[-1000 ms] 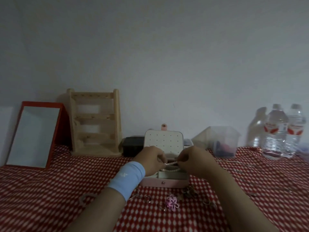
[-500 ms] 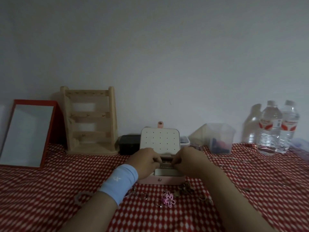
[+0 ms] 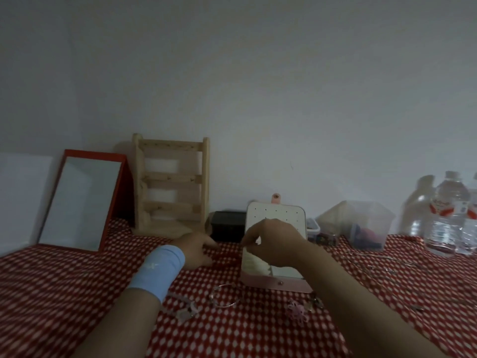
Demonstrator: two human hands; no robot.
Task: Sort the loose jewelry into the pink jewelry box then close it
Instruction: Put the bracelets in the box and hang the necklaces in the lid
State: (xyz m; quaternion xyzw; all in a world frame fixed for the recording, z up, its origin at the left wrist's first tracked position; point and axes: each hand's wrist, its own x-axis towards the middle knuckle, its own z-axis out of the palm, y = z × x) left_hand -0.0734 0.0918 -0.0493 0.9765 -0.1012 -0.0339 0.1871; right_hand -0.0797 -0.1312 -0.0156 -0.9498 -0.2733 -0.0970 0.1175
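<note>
The pink jewelry box (image 3: 275,282) stands open on the checked cloth, its white dotted lid (image 3: 276,214) upright. Pale beads lie inside it at the left. My right hand (image 3: 275,245) hovers over the open box with fingers curled and thumb and forefinger tips close together; I cannot make out anything between them. My left hand (image 3: 197,250), with a blue wristband, rests flat on the cloth just left of the box and holds nothing. In front of the box lie a thin bangle (image 3: 224,295), a pink flower piece (image 3: 298,311) and pale hair clips (image 3: 184,310).
A red-framed mirror (image 3: 77,200) and a wooden rack (image 3: 170,184) lean on the wall at the left. Behind the jewelry box sit a black box (image 3: 227,224) and a clear plastic tub (image 3: 358,226). Water bottles (image 3: 449,215) stand far right. Thin chains (image 3: 382,259) lie right of the jewelry box.
Both hands held a pearl strand over the box, then lowered it in. Now my left hand has moved left onto the cloth and my right hand has lifted slightly.
</note>
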